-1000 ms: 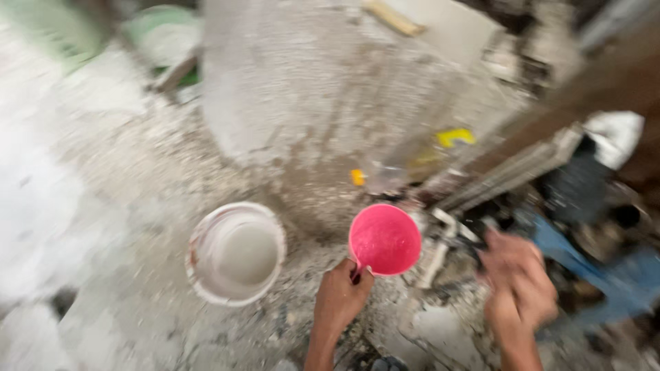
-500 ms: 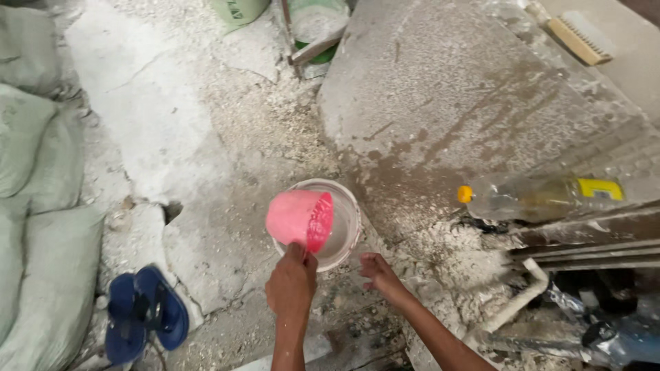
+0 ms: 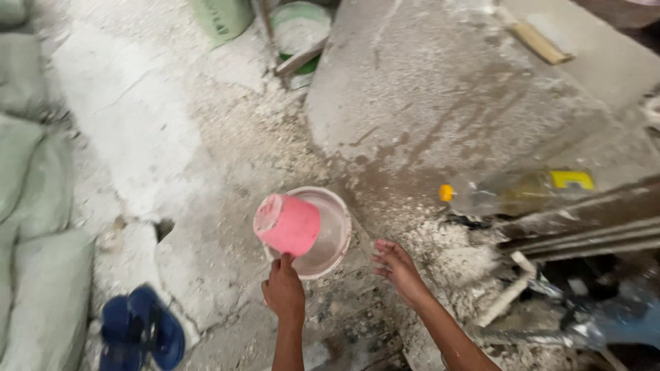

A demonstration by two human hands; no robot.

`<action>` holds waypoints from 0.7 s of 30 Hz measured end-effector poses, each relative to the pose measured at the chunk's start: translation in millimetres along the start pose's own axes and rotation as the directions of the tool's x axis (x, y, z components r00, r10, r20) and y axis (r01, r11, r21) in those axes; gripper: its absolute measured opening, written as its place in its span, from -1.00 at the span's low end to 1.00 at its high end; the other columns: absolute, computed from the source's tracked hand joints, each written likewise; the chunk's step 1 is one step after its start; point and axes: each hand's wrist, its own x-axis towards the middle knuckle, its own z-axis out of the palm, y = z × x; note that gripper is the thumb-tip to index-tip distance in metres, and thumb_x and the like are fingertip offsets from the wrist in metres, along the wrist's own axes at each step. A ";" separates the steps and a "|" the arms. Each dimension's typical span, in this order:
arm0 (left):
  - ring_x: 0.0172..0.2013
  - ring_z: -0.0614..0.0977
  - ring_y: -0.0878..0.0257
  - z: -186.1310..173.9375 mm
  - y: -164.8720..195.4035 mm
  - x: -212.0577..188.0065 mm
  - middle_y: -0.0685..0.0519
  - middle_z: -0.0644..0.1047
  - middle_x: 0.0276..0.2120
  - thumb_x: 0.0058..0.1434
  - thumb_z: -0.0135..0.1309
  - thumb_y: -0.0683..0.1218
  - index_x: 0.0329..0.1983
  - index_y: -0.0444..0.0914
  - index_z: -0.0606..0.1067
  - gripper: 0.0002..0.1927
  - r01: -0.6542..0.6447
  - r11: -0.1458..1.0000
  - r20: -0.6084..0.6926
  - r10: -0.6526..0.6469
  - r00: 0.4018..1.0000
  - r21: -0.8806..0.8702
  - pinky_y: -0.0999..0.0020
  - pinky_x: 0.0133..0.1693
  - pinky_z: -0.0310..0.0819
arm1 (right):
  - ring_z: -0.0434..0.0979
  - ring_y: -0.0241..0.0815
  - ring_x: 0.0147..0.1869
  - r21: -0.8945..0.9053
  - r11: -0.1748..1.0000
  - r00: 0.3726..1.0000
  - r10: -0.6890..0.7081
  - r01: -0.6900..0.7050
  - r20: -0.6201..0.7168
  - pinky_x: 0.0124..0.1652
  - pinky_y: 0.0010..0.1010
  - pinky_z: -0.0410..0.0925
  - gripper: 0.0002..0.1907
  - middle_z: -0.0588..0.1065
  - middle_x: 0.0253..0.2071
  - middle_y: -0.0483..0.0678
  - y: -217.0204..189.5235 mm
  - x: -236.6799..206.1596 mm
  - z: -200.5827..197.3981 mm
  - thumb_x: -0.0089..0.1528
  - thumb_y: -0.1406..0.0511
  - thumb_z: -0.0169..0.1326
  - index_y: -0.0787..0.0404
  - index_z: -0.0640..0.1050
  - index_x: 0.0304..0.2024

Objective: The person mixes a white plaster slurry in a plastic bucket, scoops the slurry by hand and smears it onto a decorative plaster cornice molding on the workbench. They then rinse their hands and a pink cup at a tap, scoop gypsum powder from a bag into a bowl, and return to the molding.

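My left hand (image 3: 284, 290) grips a pink plastic cup (image 3: 287, 224) by its handle. The cup is tipped on its side over a round white bucket (image 3: 335, 240) that stands on the dusty concrete floor. The cup's bottom faces left and its mouth faces into the bucket. My right hand (image 3: 397, 266) hovers just right of the bucket with fingers apart, holding nothing.
A clear plastic bottle (image 3: 512, 192) with a yellow cap lies on its side at the right. Blue sandals (image 3: 141, 330) sit bottom left beside grey-green sacks (image 3: 31, 233). A green-and-white bucket (image 3: 297, 31) and a wooden stick stand at the top. Pipes and debris (image 3: 550, 302) crowd the lower right.
The cup went from upright beside the bucket to tipped over it. My right hand came in close to the bucket's right side. The view shifted left.
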 end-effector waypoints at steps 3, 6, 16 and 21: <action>-0.13 0.61 0.00 14.2 41.5 -4.8 0.03 0.58 -0.06 0.26 -0.05 -0.17 0.05 -0.10 0.49 -0.70 -0.140 0.986 -0.127 0.129 0.984 -0.087 0.02 -0.07 0.35 | 0.55 -0.11 0.19 0.074 0.997 0.989 -0.003 0.014 -0.148 0.06 -0.15 0.44 -0.53 0.47 0.21 -0.04 -13.0 -15.7 -46.2 0.31 0.12 -0.01 0.13 0.41 0.24; -0.03 0.57 -0.03 5.0 116.0 -3.8 -0.04 0.57 -0.03 0.24 0.00 -0.20 0.04 -0.18 0.50 -0.70 -0.436 0.885 -0.316 0.371 0.873 -0.166 0.00 -0.01 0.32 | 0.56 -0.09 0.15 0.173 0.973 0.985 -0.134 0.151 -0.107 0.06 -0.15 0.42 -0.51 0.46 0.13 -0.01 -24.2 -50.1 -86.0 0.32 0.11 0.02 0.19 0.39 0.23; 0.08 0.51 0.08 -58.2 480.9 62.0 0.02 0.52 -0.01 0.21 0.13 -0.21 0.20 -0.10 0.53 -0.55 -0.968 0.212 -0.523 0.845 0.112 0.135 -0.21 0.34 0.16 | 0.61 -0.12 0.09 -0.018 0.997 0.988 -0.076 0.074 -0.134 0.08 -0.22 0.47 -0.57 0.55 0.04 -0.04 -6.7 -134.3 -114.9 0.29 0.15 0.00 0.15 0.44 0.17; 0.48 0.11 -0.07 -56.4 549.7 59.1 -0.15 0.21 0.43 0.25 0.10 -0.13 0.38 -0.11 0.37 -0.42 -0.673 0.189 -0.240 0.971 0.017 0.715 -0.23 0.42 -0.18 | 0.56 -0.18 0.07 0.038 0.999 0.994 -0.010 0.014 -0.108 0.04 -0.25 0.40 -0.56 0.55 0.02 -0.04 -0.6 -124.0 -115.6 0.30 0.11 0.05 0.16 0.45 0.17</action>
